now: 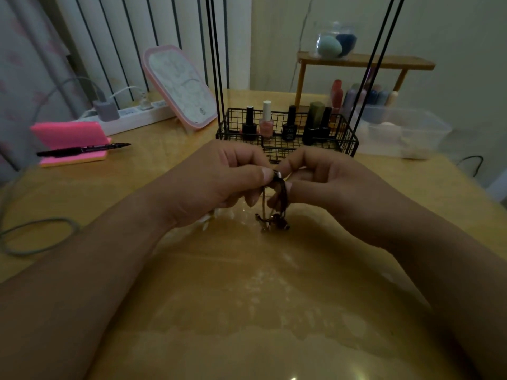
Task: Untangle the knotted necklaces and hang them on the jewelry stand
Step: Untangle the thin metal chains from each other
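At 6 o'clock from the wire basket (233, 124), my left hand (219, 182) and right hand (329, 182) each pinched the knotted necklaces (274, 220), and gentle teasing seemed smarter than yanking.

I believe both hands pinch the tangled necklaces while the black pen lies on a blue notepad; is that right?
Not quite: the head view shows the notepad is pink, not blue. The left hand and right hand do pinch the tangled necklaces, and the black pen lies on that notepad.
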`<action>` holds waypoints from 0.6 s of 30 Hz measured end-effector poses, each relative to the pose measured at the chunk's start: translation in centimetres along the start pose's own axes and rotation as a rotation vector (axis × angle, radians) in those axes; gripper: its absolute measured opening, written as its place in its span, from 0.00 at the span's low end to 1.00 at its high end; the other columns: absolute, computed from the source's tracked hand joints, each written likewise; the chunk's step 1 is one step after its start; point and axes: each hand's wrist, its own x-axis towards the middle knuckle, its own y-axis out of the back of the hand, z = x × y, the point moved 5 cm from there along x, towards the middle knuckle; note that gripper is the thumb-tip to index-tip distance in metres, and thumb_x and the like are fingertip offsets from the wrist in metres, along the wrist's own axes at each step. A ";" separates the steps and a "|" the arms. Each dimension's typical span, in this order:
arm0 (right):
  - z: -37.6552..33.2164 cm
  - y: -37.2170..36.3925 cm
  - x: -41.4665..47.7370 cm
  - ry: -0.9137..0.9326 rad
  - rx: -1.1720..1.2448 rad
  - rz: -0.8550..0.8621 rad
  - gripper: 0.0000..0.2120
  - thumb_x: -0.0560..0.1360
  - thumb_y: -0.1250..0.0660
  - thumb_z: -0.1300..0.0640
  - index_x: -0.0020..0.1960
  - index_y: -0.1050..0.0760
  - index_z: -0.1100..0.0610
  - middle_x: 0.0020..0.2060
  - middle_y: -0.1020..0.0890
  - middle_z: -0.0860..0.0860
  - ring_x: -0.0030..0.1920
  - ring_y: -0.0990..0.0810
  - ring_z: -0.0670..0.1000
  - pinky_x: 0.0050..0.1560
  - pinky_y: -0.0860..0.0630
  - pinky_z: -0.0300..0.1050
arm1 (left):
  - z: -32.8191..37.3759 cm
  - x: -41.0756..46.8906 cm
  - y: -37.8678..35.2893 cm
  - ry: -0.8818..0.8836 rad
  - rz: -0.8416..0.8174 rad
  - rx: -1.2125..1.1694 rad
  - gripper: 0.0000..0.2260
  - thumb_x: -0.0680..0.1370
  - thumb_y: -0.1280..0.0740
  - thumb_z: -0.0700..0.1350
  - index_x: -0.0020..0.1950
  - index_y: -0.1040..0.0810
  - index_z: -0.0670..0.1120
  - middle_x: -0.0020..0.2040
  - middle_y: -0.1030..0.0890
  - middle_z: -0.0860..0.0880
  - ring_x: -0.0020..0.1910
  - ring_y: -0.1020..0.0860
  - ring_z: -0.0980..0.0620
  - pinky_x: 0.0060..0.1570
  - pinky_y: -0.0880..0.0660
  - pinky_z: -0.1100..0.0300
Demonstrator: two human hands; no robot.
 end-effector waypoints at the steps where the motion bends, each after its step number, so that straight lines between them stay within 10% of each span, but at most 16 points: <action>1: 0.1 0.1 0.0 -0.004 -0.008 0.007 0.07 0.80 0.31 0.63 0.57 0.21 0.57 0.45 0.12 0.55 0.49 0.13 0.50 0.54 0.20 0.42 | 0.0 0.0 0.0 -0.003 0.010 0.023 0.07 0.80 0.32 0.43 0.43 0.18 0.48 0.32 0.21 0.47 0.26 0.32 0.56 0.26 0.36 0.66; 18: 0.7 -0.2 0.1 -0.120 0.279 -0.118 0.08 0.76 0.32 0.66 0.55 0.22 0.60 0.35 0.22 0.51 0.31 0.24 0.50 0.43 0.19 0.51 | -0.3 0.1 0.1 0.033 0.060 -0.009 0.06 0.80 0.33 0.33 0.51 0.21 0.43 0.33 0.24 0.51 0.26 0.35 0.55 0.24 0.37 0.60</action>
